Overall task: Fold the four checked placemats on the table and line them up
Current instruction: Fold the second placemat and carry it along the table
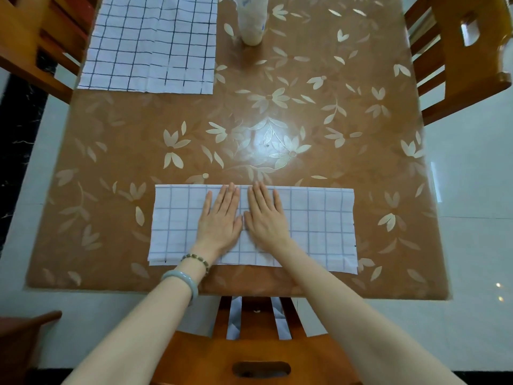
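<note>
Both hands are lying flat, side by side, on a placemat (319,226) right under them. The left hand (219,218) and the right hand (266,215) are wide open with straight fingers. They are holding nothing and are just pressing the cloth down on the table (277,107).

The placemat is looking folded in half already. It is a long strip reaching out past each hand, with stacked edges showing near the wrists. I think the person is smoothing this fold flat.

Next it probably needs one more fold. For that, the hands would be sliding out to the ends and pinching the corners.

Far ahead of the left hand, another checked cloth (150,43) is lying open, not folded yet. A white bottle (251,20) is standing far ahead of the fingertips.
</note>
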`<state>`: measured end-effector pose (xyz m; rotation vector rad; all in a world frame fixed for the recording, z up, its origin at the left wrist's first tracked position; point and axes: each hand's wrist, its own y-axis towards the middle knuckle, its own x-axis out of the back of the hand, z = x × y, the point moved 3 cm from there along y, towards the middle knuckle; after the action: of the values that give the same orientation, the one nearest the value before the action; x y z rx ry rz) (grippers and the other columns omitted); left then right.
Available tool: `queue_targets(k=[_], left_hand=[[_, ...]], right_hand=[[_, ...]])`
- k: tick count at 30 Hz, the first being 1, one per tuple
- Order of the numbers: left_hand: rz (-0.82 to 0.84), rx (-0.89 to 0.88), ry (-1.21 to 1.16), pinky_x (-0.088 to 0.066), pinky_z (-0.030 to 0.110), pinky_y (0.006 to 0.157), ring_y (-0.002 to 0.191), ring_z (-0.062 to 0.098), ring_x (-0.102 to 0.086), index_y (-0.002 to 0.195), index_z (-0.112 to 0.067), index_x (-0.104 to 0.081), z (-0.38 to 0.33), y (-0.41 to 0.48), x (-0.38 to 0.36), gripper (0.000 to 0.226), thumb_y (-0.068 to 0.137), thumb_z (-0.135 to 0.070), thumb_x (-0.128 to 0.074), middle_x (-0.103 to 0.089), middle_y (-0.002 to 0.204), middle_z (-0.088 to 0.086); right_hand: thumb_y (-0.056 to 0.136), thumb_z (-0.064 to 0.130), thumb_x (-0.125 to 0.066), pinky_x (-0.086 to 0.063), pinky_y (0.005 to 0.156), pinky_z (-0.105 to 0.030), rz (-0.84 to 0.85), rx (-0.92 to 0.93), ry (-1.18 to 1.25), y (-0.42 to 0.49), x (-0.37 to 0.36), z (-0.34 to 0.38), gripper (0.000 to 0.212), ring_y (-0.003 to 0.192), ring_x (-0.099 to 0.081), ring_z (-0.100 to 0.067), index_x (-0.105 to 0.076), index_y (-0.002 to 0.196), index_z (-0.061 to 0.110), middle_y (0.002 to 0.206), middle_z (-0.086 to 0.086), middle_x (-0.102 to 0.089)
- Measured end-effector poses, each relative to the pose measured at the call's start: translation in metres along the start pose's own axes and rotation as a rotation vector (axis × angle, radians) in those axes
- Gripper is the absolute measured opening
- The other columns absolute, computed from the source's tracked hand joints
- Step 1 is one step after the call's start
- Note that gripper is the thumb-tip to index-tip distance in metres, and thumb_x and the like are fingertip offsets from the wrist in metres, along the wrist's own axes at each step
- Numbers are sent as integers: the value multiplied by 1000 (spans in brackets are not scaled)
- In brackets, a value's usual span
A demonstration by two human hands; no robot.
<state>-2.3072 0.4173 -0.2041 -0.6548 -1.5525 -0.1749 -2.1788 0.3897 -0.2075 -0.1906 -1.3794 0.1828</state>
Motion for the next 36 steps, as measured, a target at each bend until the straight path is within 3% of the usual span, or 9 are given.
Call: queue_targets(k=[5,11,14,17,21,25,30,36], left_hand=[[12,45,-33,11,42,118,146,13,16,151,-18,13,14,-2,-2,68,94,-53,-1,14,159,-2],[-24,190,-46,8,42,119,147,14,12,152,-17,7,83,-19,2,70,95,-55,-1,9,161,1],[-35,261,-30,9,44,119,148,15,9,153,-16,6,112,-25,5,71,95,-56,-2,6,161,2],[-69,307,-33,11,43,118,147,16,12,152,-12,6,106,-26,13,72,95,-54,-3,8,161,5],[-64,32,-96,16,38,117,146,17,13,149,-13,8,29,-15,16,64,94,-43,-6,9,159,5],[-29,-30,-6,9,43,118,147,19,4,150,-9,-3,-3,-9,-2,62,96,-40,-9,-3,160,8],[-8,57,-12,12,42,118,146,14,14,150,-15,10,27,-15,-6,69,93,-52,-3,13,158,0],[-2,215,18,24,35,113,147,13,13,151,-17,10,99,-36,0,70,95,-56,-3,10,160,0]], right_hand=[[95,44,-15,4,117,-39,0,-120,23,-11,4,-46,66,145,-2,-17,-15,149,7,158,-8,-13],[93,53,6,9,118,-33,3,-287,-27,-48,19,-144,69,145,12,-17,8,148,11,158,-6,8],[92,54,8,4,119,-40,-12,-360,-22,-59,28,-168,75,146,6,-20,0,150,7,159,-10,2],[95,50,3,0,118,-47,-100,-389,-49,-54,37,-146,73,146,-2,-27,-7,149,1,157,-15,-2],[97,35,-25,-12,114,-48,-153,-77,16,-28,27,-44,60,143,-21,-29,-28,144,-3,153,-16,-22],[96,36,-27,-16,112,-47,-51,30,9,-18,6,8,58,139,-32,-28,-41,139,0,148,-16,-38],[96,37,-26,-13,115,-46,-41,-63,0,-30,0,-39,59,139,-32,-28,-38,141,2,149,-15,-36],[97,49,-1,9,118,-33,-14,-259,-36,-68,10,-138,68,146,-3,-21,-8,149,6,158,-10,-7]])
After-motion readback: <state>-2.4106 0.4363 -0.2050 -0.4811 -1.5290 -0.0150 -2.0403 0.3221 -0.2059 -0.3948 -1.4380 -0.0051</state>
